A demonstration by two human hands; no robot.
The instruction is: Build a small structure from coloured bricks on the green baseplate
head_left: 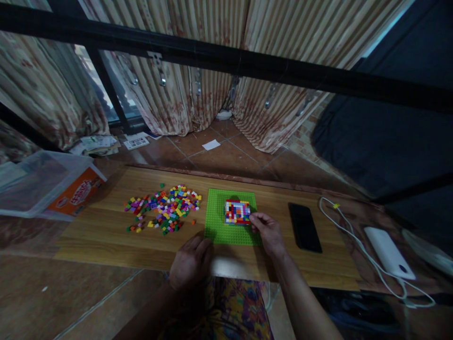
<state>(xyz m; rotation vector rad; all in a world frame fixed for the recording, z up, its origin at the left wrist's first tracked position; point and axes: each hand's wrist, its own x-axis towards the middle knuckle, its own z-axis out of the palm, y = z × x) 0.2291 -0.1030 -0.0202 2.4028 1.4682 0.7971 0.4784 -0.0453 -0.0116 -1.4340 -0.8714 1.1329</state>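
A small block-shaped build of multicoloured toy bricks [238,212] stands on a green studded baseplate [215,231]. At the right side of this build is my right hand [269,232], its thumb and forefinger pinched together against the edge; whatever may be between the tips is hidden. My left hand [191,262] rests at the table's front edge by the baseplate's near left corner. Its fingers are curled under, so the inside of the hand cannot be seen. Left of the baseplate lies a loose spread of small coloured bricks [170,208].
A black phone [305,227] lies on the wooden table [106,236] to the right. Beyond it are a white power bank [389,252] and a white cable [348,229]. A clear plastic box [42,179] with an orange label stands at the left. A dark rail [212,59] crosses above.
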